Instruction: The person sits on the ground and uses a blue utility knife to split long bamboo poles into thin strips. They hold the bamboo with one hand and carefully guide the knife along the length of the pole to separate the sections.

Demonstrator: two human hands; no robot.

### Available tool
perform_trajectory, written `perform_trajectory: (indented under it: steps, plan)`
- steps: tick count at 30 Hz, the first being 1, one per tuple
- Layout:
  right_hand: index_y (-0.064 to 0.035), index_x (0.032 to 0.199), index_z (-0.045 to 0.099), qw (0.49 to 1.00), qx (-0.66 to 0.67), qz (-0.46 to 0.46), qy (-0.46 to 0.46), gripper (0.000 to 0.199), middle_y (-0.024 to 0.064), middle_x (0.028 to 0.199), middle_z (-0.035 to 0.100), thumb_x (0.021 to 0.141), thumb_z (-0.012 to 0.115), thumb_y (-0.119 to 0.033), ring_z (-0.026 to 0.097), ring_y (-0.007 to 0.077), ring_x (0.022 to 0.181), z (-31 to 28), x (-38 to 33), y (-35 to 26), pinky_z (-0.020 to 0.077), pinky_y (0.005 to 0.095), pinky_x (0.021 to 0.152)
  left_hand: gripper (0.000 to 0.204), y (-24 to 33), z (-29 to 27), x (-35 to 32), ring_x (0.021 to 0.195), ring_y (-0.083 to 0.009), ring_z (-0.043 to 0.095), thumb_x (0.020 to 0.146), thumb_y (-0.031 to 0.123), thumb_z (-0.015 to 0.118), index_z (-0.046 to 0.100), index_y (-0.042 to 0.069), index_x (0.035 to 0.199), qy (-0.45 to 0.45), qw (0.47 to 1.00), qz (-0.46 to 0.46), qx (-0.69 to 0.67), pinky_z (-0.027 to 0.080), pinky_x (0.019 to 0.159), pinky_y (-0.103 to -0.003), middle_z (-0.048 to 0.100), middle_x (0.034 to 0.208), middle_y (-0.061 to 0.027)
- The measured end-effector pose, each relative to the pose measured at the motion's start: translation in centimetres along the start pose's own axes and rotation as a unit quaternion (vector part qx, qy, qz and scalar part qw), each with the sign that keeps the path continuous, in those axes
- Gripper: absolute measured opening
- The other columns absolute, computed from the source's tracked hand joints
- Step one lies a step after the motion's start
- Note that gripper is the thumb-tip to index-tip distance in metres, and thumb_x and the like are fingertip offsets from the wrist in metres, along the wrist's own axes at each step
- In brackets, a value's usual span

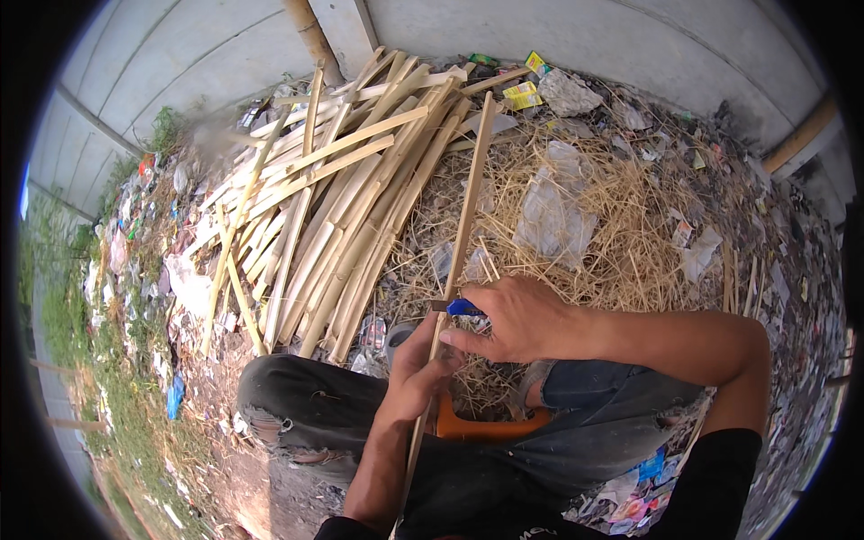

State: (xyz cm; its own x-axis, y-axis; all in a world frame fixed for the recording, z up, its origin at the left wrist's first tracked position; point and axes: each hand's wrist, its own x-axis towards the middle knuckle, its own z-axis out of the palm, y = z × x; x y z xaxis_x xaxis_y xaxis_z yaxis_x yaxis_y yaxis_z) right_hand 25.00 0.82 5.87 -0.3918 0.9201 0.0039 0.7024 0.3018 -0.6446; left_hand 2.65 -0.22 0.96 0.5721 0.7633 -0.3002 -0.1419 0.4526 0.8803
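A long thin bamboo strip (463,216) runs from my lap away toward the wall. My left hand (416,371) grips it low down, fingers wrapped around it. My right hand (513,317) is closed on a small blue-handled tool (463,308) pressed against the strip just above the left hand. An orange curved object (486,425) lies between my knees, partly hidden by my arms. I sit with dark torn trousers, knees bent.
A pile of split bamboo strips (333,207) lies to the left front. Dry straw and plastic sheets (558,216) cover the ground ahead. Litter (648,486) spreads right and left. A grey concrete wall (540,27) stands behind, grass (63,306) at far left.
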Motion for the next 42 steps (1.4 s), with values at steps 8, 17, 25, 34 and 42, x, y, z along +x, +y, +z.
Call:
perform_trajectory:
  steps: [8,17,25,34,42]
  plan:
    - [-0.0002,0.082,0.075,0.994,0.06,0.059,-0.073,0.066,0.0196,0.06,0.063,0.104,0.052,-0.058,0.068,0.0368,0.06,1.5,0.1,0.7,0.0528,0.0471,0.06,0.044,-0.7,0.2,0.2,0.057,-0.0036,0.045,0.085,-0.005,0.056,0.062,0.006,0.128,0.012,0.999,0.005,0.031,0.032,0.048,-0.019,0.062,0.089,-0.0031]
    - [-0.0012,0.089,0.077,0.922,0.306,0.013,-0.236,0.062,0.0096,0.07,0.067,0.107,0.048,-0.054,0.061,0.0258,0.062,-0.3,1.5,1.8,0.05,0.043,0.065,0.078,-0.7,-0.3,-0.2,0.074,-0.0067,0.056,0.088,-0.002,0.061,0.035,0.003,0.162,-0.034,0.999,-0.015,0.014,0.043,0.061,-0.021,0.062,0.092,-0.001]
    - [-0.0139,0.052,0.046,0.788,0.295,0.18,-0.509,0.072,-0.0034,0.049,0.037,0.102,0.053,-0.065,0.038,0.0109,0.045,-2.0,2.2,2.3,0.0326,0.0288,0.045,0.088,-0.5,0.2,-0.1,0.086,-0.0107,0.06,0.081,-0.002,0.067,0.031,-0.001,0.162,-0.067,0.996,0.047,0.045,0.047,0.074,-0.023,0.065,0.098,-0.004]
    - [-0.0113,0.053,0.046,0.734,0.208,0.135,-0.632,0.074,-0.0045,0.053,0.034,0.1,0.054,-0.068,0.036,0.0105,0.047,-3.0,1.6,1.0,0.0305,0.0295,0.045,0.068,-1.2,-2.0,0.4,0.061,-0.0063,0.05,0.103,0.025,0.059,0.035,-0.005,0.159,0.006,0.995,0.096,-0.011,0.038,0.054,-0.022,0.055,0.076,0.0024]
    - [0.0017,0.063,0.058,0.732,0.157,0.08,-0.658,0.073,-0.0011,0.056,0.038,0.103,0.058,-0.06,0.035,0.0133,0.056,-5.6,-0.2,0.3,0.0319,0.0359,0.052,0.06,-0.6,-3.4,0.4,0.049,-0.004,0.041,0.107,0.022,0.06,0.04,-0.003,0.157,0.112,0.991,0.075,0.025,0.031,0.044,-0.023,0.046,0.065,0.0059]
